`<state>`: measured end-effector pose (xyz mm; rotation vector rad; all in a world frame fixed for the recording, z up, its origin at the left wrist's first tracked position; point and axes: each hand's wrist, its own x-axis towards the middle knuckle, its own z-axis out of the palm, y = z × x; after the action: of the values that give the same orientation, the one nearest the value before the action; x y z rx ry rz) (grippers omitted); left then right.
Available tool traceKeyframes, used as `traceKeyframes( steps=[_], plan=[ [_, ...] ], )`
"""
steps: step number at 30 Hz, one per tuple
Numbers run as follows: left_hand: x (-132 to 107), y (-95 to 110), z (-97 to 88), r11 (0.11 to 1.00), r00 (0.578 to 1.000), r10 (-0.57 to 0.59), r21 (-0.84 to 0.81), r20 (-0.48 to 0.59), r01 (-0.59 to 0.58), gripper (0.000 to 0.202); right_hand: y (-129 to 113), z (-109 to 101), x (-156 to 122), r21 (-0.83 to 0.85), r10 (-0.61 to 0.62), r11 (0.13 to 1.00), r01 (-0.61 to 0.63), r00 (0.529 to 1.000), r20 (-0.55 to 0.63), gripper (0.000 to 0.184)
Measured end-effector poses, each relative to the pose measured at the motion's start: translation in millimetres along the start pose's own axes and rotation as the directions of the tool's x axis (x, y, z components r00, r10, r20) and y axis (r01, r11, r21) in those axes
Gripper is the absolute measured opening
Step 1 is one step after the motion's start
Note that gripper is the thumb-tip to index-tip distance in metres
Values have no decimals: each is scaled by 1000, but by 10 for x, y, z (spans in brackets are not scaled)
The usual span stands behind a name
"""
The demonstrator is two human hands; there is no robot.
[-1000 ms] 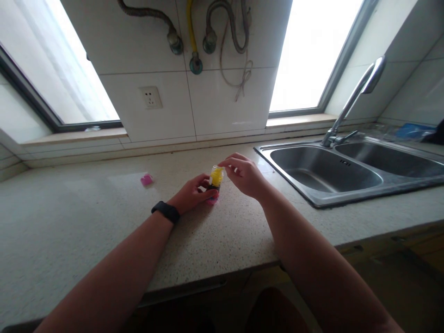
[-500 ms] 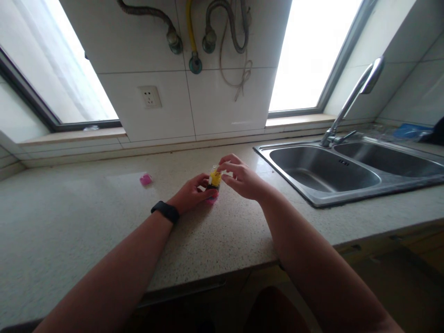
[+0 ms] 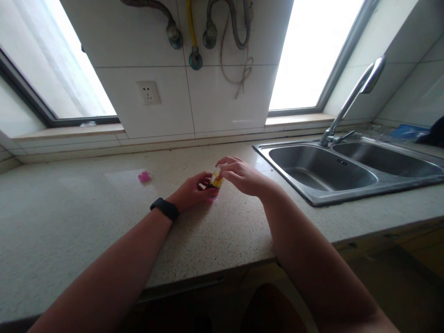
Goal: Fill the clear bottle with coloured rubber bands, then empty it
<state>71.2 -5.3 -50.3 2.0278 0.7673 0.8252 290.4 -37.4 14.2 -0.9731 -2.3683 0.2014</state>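
My left hand [image 3: 194, 189], with a black band on its wrist, is closed around the lower part of a small clear container [image 3: 218, 181] on the counter. The container shows yellow and black in its middle and pink near its base; its exact kind I cannot make out. From the right, my right hand [image 3: 242, 175] is bent over the container's top, fingers curled on it and partly hiding it. A small pink piece [image 3: 144, 176] lies on the counter to the left, apart from both hands.
The speckled pale counter [image 3: 86, 231] runs along a tiled wall. A steel double-bowl sink [image 3: 314, 199] with a tall faucet [image 3: 350, 101] is set into it at the right. Above are a wall socket [image 3: 149, 92] and hanging hoses. A blue item [image 3: 409, 132] lies beyond the sink.
My right hand's fingers have come down and closed over the container's top. The container leans slightly more to the right. My left hand keeps its hold.
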Motion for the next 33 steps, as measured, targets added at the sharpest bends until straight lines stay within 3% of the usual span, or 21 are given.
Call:
traceKeyframes(
  steps=[8, 14, 22, 29, 33],
  plan=[
    [9, -11, 4, 1000, 1000, -6, 9, 6, 6, 48, -29, 3, 40, -3, 63, 998, -63, 998, 24, 39],
    [6, -15, 1, 1000, 1000, -14, 2, -11, 14, 45, 9, 92, 39, 50, 66, 997, -60, 990, -126, 36],
    [-3, -36, -21, 991, 998, -53, -127, -17, 50, 41, 132, 205, 73, 268, 116, 963, -23, 935, -335, 38],
    [21, -78, -40, 947, 998, -69, -315, -9, 63, 41, 223, 322, 115, 460, 233, 886, -52, 909, -346, 30],
    [15, -39, -53, 922, 996, -85, -380, -7, 76, 41, 253, 364, 134, 555, 237, 831, -40, 928, -288, 32]
  ],
)
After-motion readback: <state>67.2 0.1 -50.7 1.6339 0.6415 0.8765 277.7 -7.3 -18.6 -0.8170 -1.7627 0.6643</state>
